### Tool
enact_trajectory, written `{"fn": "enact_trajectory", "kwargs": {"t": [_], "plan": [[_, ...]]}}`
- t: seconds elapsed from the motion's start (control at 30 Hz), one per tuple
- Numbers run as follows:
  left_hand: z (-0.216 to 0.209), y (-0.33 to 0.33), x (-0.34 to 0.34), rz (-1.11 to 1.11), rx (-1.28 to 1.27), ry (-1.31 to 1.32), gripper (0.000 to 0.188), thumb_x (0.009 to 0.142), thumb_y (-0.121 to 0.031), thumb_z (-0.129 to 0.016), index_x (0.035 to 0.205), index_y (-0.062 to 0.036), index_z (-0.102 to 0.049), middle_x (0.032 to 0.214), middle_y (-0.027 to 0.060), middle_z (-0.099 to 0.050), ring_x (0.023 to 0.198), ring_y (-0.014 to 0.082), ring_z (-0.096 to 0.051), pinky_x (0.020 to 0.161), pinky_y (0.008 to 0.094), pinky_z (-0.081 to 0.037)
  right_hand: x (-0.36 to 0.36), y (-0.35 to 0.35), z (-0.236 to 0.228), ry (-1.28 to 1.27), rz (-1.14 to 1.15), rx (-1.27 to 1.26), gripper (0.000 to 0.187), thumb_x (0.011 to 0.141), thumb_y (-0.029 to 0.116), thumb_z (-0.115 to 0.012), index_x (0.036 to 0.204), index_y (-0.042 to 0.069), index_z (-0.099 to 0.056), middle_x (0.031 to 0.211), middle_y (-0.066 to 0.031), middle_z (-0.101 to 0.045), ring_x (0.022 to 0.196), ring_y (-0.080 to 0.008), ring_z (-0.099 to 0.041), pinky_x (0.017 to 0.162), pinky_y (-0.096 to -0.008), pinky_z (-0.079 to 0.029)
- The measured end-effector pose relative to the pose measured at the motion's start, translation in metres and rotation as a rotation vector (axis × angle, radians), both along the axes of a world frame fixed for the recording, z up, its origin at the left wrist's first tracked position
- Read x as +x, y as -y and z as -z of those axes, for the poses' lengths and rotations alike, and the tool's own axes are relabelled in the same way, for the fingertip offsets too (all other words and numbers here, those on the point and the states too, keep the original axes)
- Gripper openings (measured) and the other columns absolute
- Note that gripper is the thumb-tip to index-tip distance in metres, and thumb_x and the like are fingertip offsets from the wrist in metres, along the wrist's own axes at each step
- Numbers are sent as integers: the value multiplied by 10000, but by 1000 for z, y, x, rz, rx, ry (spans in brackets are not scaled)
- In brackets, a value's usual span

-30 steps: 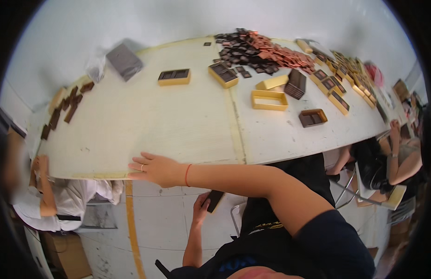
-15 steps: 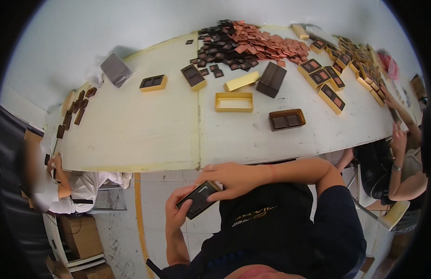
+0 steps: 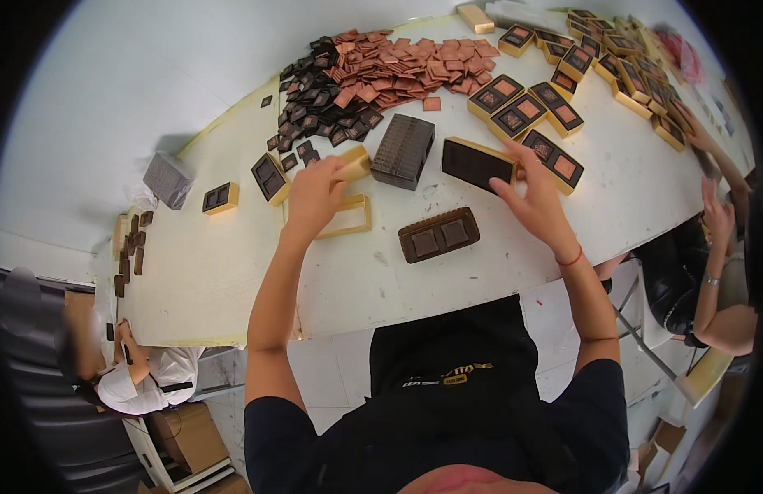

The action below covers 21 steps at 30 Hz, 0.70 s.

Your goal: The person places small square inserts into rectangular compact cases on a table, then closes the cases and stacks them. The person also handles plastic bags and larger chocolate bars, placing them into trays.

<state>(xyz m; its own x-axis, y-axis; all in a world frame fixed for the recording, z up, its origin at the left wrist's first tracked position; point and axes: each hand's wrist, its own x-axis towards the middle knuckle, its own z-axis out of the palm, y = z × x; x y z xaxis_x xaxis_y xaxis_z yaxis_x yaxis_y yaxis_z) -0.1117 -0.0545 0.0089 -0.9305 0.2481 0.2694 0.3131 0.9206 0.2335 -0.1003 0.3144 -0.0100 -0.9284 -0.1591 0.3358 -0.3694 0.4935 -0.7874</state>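
My right hand (image 3: 534,206) holds the right end of a gold-sided box (image 3: 472,163) with a dark top, low over the table beside several filled boxes. Its thumb lies on the near edge. My left hand (image 3: 314,202) reaches to a narrow gold box part (image 3: 355,163), its fingers around the left end. Just below that hand is an open gold frame-like box (image 3: 358,216), partly hidden by the wrist. Between my hands stands a stack of dark ribbed trays (image 3: 404,151). Nearer to me lies a brown tray (image 3: 439,235) with two dark squares.
Behind my hands spreads a heap of copper and black squares (image 3: 406,70). Filled gold boxes (image 3: 517,111) crowd the right. At left are two gold boxes with dark inserts (image 3: 221,198) and a wrapped grey block (image 3: 167,179). Other people sit at both table ends.
Both hands have moved from near my body out over the table. My right hand has carried the dark-topped box forward and right; my left has let go and reached the gold part.
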Motion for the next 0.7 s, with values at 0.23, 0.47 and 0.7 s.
{"fn": "enact_trajectory", "kwargs": {"t": [0.23,0.47,0.7], "plan": [[12,12,50,-41,274,-220,156,874,-85,-683,1028,-63,-691,973,93,-676,931,302,-626,809,368,-498,-4,27,-10,-326,-445,191,420,823,42,-715,1227,59,-602,1277,-138,-592,1270,-375,-485,1027,-452,-431],[15,19,100,38,400,73,171,898,-97,-676,1062,-56,-704,1008,84,-684,942,248,-610,838,336,-486,-71,98,-23,-536,-611,562,524,906,37,-576,1414,100,-465,1487,-127,-453,1458,-354,-296,1160,-499,-273],[10,32,91,67,444,42,219,895,-194,-696,1073,-69,-682,1042,85,-686,993,271,-619,902,360,-472,-120,110,-55,-117,-758,734,286,903,154,-665,1166,51,-616,1146,-100,-602,1139,-258,-502,1013,-398,-378]]}}
